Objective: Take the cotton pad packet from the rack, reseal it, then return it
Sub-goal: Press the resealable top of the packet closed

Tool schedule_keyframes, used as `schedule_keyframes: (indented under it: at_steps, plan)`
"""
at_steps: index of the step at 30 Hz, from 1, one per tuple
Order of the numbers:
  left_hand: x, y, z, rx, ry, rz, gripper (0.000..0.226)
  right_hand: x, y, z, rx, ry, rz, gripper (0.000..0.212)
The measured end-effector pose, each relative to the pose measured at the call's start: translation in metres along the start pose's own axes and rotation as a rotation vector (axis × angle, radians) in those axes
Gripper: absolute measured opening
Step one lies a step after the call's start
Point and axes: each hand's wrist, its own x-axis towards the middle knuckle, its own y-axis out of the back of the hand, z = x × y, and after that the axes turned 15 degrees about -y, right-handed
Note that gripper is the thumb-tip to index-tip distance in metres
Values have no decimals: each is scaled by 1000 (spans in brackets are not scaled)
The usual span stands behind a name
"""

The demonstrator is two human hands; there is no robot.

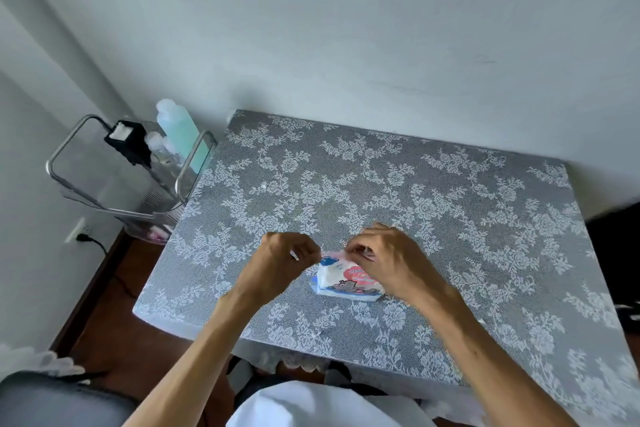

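Observation:
The cotton pad packet [341, 281], white with a blue edge, pink label and a cartoon print, lies on the lace-covered table [450, 204] near its front edge. My left hand [282, 262] pinches the packet's top left corner. My right hand [388, 258] pinches the top edge from the right and covers the packet's right part. The metal rack [124, 177] stands to the left of the table, apart from both hands.
On the rack sit a pale green bottle [180, 135], a black box of white pads [126, 140] and a clear bottle. A wall socket with a black cord [83, 236] is low on the left wall. A grey seat [52, 399] is at bottom left.

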Motion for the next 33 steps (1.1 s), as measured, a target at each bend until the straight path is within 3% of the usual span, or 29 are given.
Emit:
schedule_keyframes:
  at_steps: [4, 22, 27, 33]
  plan:
    - [1, -4, 4, 85, -60, -21, 16, 1, -3, 3, 13, -13, -15, 18]
    - [5, -15, 6, 307, -164, -55, 11, 0, -4, 3, 44, 23, -25, 14]
    - [4, -13, 2, 296, -136, -52, 11, 1, -10, 9, 89, -53, -9, 26]
    - [5, -16, 2, 343, -160, -61, 24, 1, -7, 16, 82, -48, -10, 15]
